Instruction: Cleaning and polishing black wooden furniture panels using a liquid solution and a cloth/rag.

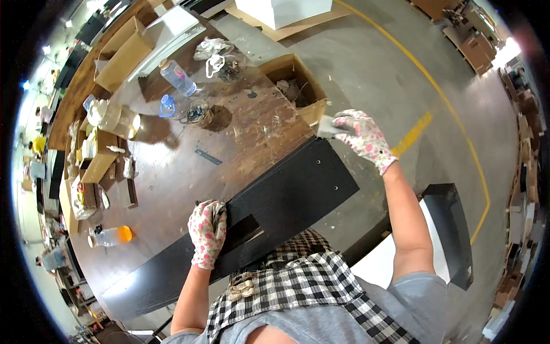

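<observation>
The panel (295, 186) is held by the left hand (207, 234); rightward, a pad (328, 126) is pinched by the right hand (364, 137); work seems unfinished.

No word, brand or number can be read. The clear bottle (177, 77) on the desk (166, 189) has small coloured markings on its side, too blurred to make out. The dark strip (208, 157) on the desk shows a row of tiny pale marks; whether they are figures or holes cannot be told. On the floor (366, 69), a long curved yellow line (429, 78) and a short, broad yellow stripe (413, 136) serve as plain markings.
</observation>
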Demonstrator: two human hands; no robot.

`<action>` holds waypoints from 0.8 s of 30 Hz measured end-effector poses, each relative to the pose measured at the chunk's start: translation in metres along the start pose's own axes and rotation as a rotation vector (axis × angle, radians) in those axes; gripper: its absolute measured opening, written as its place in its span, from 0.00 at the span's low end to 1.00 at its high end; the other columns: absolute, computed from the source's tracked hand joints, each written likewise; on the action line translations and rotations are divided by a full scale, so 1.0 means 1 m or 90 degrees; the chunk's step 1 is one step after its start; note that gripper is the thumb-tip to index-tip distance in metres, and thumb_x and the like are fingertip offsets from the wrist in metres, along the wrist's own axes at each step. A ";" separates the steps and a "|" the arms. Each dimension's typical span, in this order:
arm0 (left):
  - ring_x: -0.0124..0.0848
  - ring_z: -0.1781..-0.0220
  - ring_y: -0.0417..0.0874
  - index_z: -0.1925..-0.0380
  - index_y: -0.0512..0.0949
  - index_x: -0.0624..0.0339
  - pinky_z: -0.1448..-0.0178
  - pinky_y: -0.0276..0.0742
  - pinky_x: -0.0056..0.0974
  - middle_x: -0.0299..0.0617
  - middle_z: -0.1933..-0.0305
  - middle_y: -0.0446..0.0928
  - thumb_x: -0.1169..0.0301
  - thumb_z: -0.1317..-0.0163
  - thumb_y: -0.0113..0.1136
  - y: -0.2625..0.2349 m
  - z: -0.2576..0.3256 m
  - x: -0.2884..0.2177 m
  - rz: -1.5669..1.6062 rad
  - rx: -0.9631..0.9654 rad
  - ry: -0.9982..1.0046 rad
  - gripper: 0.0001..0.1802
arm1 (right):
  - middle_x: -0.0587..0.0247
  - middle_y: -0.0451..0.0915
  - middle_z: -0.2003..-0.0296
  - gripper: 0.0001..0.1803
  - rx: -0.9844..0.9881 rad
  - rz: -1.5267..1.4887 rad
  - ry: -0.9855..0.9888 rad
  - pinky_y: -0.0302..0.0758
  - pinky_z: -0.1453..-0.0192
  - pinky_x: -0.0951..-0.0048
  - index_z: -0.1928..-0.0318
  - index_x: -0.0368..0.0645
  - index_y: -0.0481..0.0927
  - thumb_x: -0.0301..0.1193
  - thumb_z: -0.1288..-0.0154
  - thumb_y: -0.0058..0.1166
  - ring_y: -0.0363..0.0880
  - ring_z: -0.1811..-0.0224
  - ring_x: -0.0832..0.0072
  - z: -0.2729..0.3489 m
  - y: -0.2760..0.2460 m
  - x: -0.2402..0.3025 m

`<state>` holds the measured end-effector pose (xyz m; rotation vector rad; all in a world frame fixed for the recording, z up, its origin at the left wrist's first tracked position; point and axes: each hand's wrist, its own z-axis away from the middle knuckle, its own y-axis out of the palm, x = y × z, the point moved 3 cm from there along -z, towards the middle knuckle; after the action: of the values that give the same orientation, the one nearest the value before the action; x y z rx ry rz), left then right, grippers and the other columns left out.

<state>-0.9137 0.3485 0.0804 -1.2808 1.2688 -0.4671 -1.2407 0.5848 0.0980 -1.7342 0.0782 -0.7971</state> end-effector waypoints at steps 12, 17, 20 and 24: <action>0.46 0.53 0.79 0.59 0.79 0.60 0.47 0.73 0.44 0.48 0.56 0.78 0.72 0.42 0.56 0.003 -0.002 0.007 0.043 0.038 -0.030 0.11 | 0.57 0.75 0.44 0.20 -0.070 -0.061 0.024 0.65 0.32 0.61 0.50 0.47 0.82 0.36 0.44 0.64 0.71 0.39 0.60 0.053 0.003 0.003; 0.45 0.53 0.79 0.57 0.78 0.62 0.46 0.73 0.41 0.48 0.55 0.78 0.72 0.39 0.53 0.001 0.000 0.009 0.045 0.047 -0.023 0.12 | 0.59 0.75 0.45 0.19 -0.031 -0.151 0.157 0.65 0.32 0.61 0.51 0.48 0.82 0.36 0.45 0.65 0.71 0.39 0.59 0.107 0.003 -0.001; 0.45 0.53 0.79 0.57 0.78 0.62 0.46 0.73 0.41 0.49 0.55 0.78 0.72 0.40 0.53 0.002 0.000 0.009 0.062 0.048 -0.013 0.12 | 0.59 0.75 0.45 0.20 -0.081 -0.104 0.151 0.62 0.30 0.61 0.50 0.47 0.81 0.37 0.44 0.64 0.70 0.39 0.59 0.090 0.008 0.004; 0.47 0.53 0.79 0.59 0.80 0.60 0.47 0.74 0.45 0.48 0.56 0.78 0.71 0.42 0.56 0.008 -0.005 0.004 0.099 0.035 0.003 0.12 | 0.58 0.74 0.46 0.19 -0.151 -0.064 0.134 0.64 0.33 0.61 0.51 0.46 0.80 0.38 0.43 0.63 0.68 0.37 0.59 0.035 0.014 0.003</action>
<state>-0.9194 0.3459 0.0729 -1.1263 1.3389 -0.3923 -1.2146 0.6084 0.0838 -1.8824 0.2367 -1.0784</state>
